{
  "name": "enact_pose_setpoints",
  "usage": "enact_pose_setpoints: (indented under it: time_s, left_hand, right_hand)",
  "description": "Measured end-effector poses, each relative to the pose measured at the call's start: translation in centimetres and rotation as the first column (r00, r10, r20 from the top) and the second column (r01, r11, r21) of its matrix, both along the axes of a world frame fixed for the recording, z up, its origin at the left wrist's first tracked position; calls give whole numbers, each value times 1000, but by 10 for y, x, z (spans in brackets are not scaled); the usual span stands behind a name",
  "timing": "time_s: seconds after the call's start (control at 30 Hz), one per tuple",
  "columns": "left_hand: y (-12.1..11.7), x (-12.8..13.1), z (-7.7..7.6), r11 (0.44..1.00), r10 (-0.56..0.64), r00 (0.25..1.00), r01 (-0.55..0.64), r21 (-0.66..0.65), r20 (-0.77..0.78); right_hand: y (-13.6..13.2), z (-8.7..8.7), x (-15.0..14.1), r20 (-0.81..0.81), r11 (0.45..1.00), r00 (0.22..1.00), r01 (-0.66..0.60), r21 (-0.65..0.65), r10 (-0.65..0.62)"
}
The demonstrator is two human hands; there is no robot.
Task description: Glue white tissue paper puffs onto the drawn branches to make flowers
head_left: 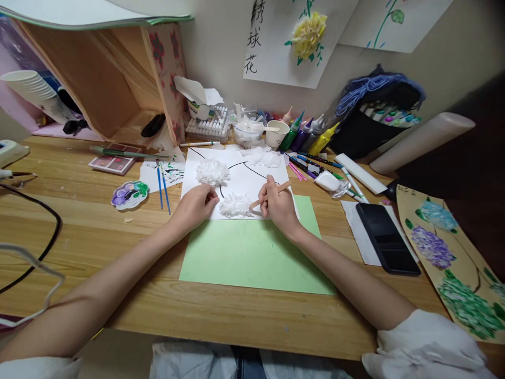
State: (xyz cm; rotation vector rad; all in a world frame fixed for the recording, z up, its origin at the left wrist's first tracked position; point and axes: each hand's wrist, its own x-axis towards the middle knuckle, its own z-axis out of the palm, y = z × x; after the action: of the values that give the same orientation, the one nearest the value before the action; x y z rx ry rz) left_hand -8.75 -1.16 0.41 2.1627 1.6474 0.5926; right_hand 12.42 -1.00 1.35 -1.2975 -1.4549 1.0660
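My right hand (278,205) is closed around a flat wooden craft stick (284,186). The stick's lower tip meets the right edge of a fluffy white flower (234,206) of layered bits, at the front of a white sheet (252,184). A similar white flower (212,172) lies farther back on that sheet, among drawn black lines. Resting at the sheet's left edge, my left hand (200,202) has its fingers curled together between the two flowers; whatever is between them is hidden. Torn white pieces (262,157) lie along the sheet's back edge.
Green paper (252,252) lies under the white sheet. To the left are blue brushes (162,187) and a paint palette (129,195). Paint bottles (311,134), a paper cup (277,134) and a bowl (248,134) stand behind. A phone (387,239) lies right, near a flower painting (453,263).
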Motion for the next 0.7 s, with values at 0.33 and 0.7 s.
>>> enact_pose_setpoints:
  time_s: [0.33, 0.7]
  left_hand:
    - [-2, 1, 2, 1000, 5, 1000, -5, 6, -5]
    - [-2, 0, 2, 1000, 4, 1000, -4, 16, -12]
  right_hand:
    - [-7, 4, 18, -87, 991, 992, -82, 109, 92]
    - [-10, -4, 12, 209, 941, 963, -223, 255, 171]
